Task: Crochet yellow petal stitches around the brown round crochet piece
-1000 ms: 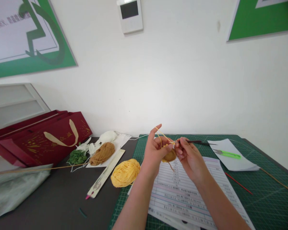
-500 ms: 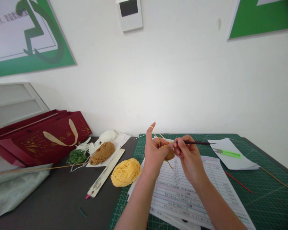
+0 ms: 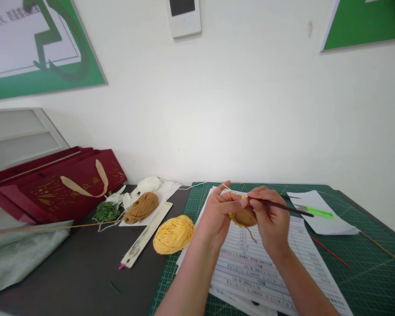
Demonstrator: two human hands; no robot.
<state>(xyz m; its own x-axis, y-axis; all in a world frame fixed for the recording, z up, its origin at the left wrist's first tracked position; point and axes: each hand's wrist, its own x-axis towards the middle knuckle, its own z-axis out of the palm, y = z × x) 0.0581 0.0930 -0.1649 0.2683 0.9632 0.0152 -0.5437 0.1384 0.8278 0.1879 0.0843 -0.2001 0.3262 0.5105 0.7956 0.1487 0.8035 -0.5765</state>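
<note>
My left hand (image 3: 222, 210) pinches a small round crocheted piece (image 3: 244, 217) in tan and yellow yarn, with a yellow strand (image 3: 228, 189) running over its fingers. My right hand (image 3: 271, 217) grips a dark-handled crochet hook (image 3: 283, 207), whose tip is hidden behind the fingers at the piece's top edge. A short loose tail hangs below the piece. A yellow yarn ball (image 3: 173, 235) lies to the left of my left hand, and a tan yarn ball (image 3: 141, 207) sits beyond it.
Under my hands lie printed sheets (image 3: 260, 272) on a green cutting mat (image 3: 365, 272). Green-handled snips (image 3: 320, 213) rest on white paper to the right. Left, on the dark table, are a ruler (image 3: 145, 235), green and white yarn, and a red gift bag (image 3: 62, 188).
Both hands have moved right and closer together. The hook now slopes down to the right instead of lying level, and my left index finger has curled down from its raised position.
</note>
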